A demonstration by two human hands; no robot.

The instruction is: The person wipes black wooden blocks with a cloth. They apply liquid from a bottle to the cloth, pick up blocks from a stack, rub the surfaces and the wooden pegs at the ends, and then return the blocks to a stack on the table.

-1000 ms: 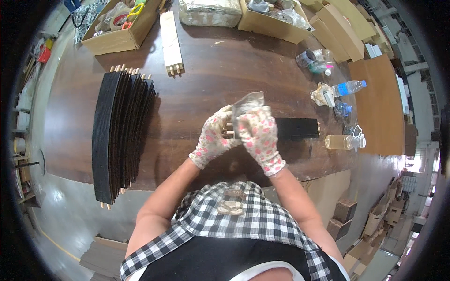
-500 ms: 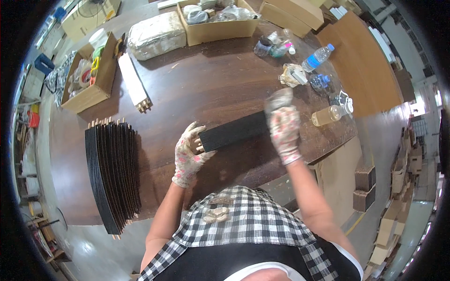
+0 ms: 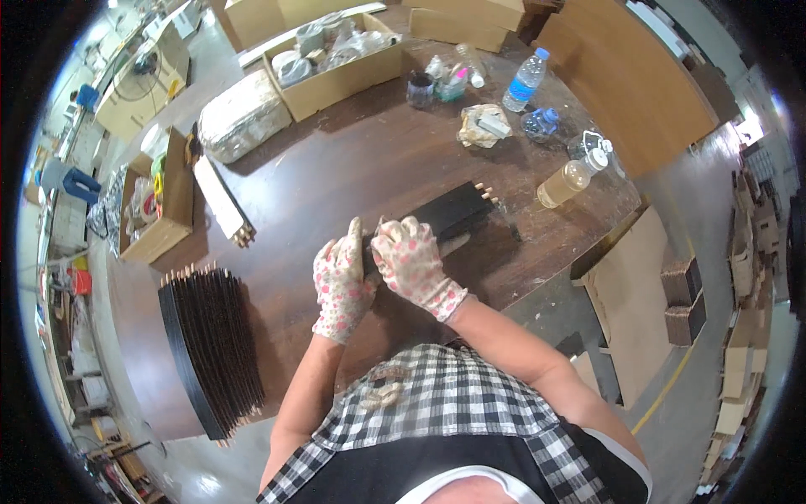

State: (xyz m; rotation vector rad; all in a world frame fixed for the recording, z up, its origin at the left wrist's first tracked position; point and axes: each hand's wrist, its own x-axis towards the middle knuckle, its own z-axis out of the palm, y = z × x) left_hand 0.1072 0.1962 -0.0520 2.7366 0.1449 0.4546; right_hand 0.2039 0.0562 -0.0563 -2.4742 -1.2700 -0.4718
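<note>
A black slatted bundle [image 3: 457, 208] with pale wooden dowel ends at its right lies slantwise on the table in front of me. Both hands wear white gloves with pink dots. My left hand [image 3: 340, 277] is at the bundle's left end, thumb and fingers closing round it. My right hand [image 3: 411, 260] is beside it with curled fingers, over the bundle's left part. A greyish, cloth-like piece [image 3: 455, 244] pokes out beside the right hand along the bundle's near edge; most of it is hidden. On the left stands a row of similar black pieces [image 3: 210, 349] with dowel ends.
A white bundle with dowel ends [image 3: 220, 200] lies beyond the row. Behind are a box of tape and scissors [image 3: 172, 214], a wrapped block [image 3: 243, 118] and a carton of bags [image 3: 344, 80]. Several bottles, one with yellowish liquid [image 3: 564, 185], stand at the right edge.
My right hand has moved left from the bundle's right end to its left end, uncovering the right-hand dowel ends. The left hand has closed in at the left end. The view has shifted.
</note>
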